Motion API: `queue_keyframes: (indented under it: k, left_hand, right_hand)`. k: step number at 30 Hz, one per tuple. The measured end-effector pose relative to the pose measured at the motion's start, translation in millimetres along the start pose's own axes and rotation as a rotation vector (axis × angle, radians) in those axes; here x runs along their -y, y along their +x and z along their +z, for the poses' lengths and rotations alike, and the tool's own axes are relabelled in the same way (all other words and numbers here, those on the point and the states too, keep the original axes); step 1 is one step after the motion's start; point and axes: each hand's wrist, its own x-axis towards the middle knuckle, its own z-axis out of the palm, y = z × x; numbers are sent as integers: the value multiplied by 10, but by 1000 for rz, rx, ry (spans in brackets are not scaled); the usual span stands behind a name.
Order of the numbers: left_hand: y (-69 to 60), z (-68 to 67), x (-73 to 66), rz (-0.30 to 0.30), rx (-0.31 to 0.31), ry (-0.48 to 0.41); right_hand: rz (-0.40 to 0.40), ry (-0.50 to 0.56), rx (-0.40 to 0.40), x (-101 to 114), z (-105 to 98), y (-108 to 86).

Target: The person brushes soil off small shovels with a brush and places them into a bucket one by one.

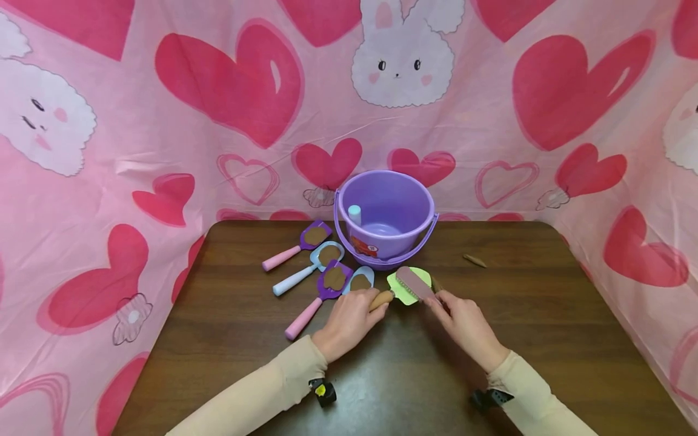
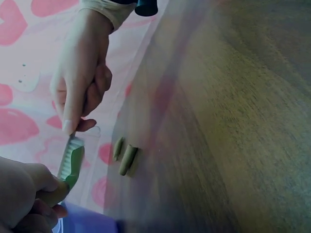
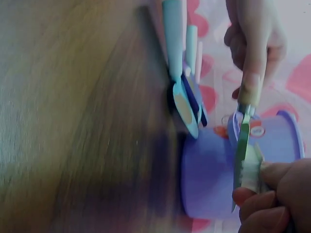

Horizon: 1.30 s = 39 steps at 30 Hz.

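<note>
My left hand (image 1: 351, 321) grips the wooden handle (image 1: 382, 299) of a small toy shovel with a light green blade (image 1: 402, 293). My right hand (image 1: 468, 324) pinches one end of a brush (image 1: 412, 283) with a dusty-pink back and pale bristles. The brush lies across the green blade, and in the left wrist view its bristles (image 2: 73, 147) meet the blade's face. Both hands hover over the middle of the table, in front of a purple bucket (image 1: 382, 245).
Left of the hands lie toy shovels with brown patches: a purple one (image 1: 327, 292), a light blue one (image 1: 294, 280), another purple one (image 1: 280, 258) and a partly covered light blue one (image 1: 368, 274). A light blue handle (image 1: 354, 214) stands inside the bucket. Brown stick-like pieces (image 1: 474, 260) lie at right.
</note>
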Motion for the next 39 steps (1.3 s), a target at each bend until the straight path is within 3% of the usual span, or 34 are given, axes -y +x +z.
queue_keyframes:
  k: [7, 15, 27, 34, 39]
  left_hand:
    - [-30, -31, 7, 7, 10, -4]
    - [-21, -19, -17, 18, 16, -14]
    - [-21, -25, -27, 20, -3, 2]
    - [-18, -29, -33, 8, -20, 11]
    - [-19, -40, -49, 10, -35, 20]
  right_hand:
    - [98, -62, -44, -97, -29, -13]
    - [-4, 54, 30, 22, 20, -29]
    - [110, -66, -54, -158, -123, 11]
    - [105, -86, -127, -178, -153, -31]
    - [121, -132, -112, -199, -157, -34]
